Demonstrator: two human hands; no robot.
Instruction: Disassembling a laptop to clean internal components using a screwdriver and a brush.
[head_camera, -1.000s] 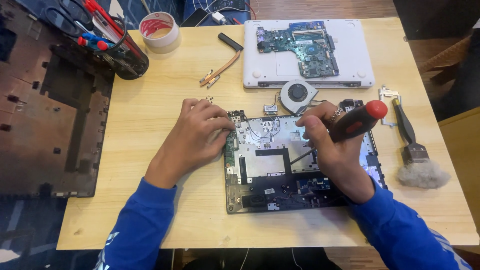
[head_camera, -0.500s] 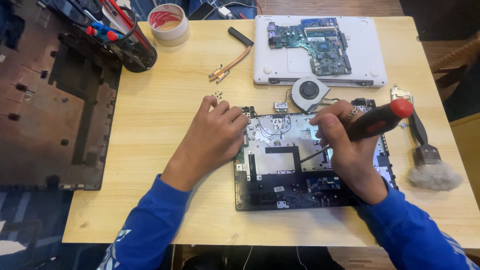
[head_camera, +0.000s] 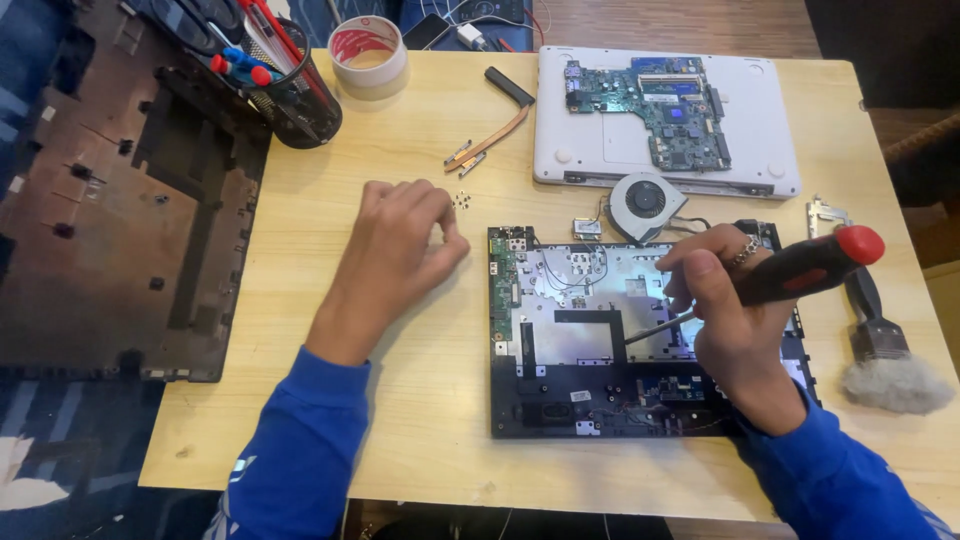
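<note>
An opened laptop base (head_camera: 560, 400) with a silver inner plate lies on the wooden table (head_camera: 400, 420). My right hand (head_camera: 735, 320) grips a screwdriver (head_camera: 800, 270) with a black and red handle; its tip rests on the silver plate. My left hand (head_camera: 395, 255) lies on the table to the left of the base, fingers curled near a small cluster of screws (head_camera: 462, 200). Whether it pinches a screw cannot be seen.
A white laptop shell (head_camera: 600, 150) carrying a green circuit board (head_camera: 670, 105) sits at the back, a round fan (head_camera: 645, 200) in front of it. A copper heat pipe (head_camera: 495, 135), tape roll (head_camera: 367, 55), tool cup (head_camera: 290, 90), brush (head_camera: 880, 350) and dark bottom cover (head_camera: 120, 200) surround.
My left hand has come off the laptop base's left edge and moved left onto the bare table near the screws. My right hand keeps the screwdriver on the plate.
</note>
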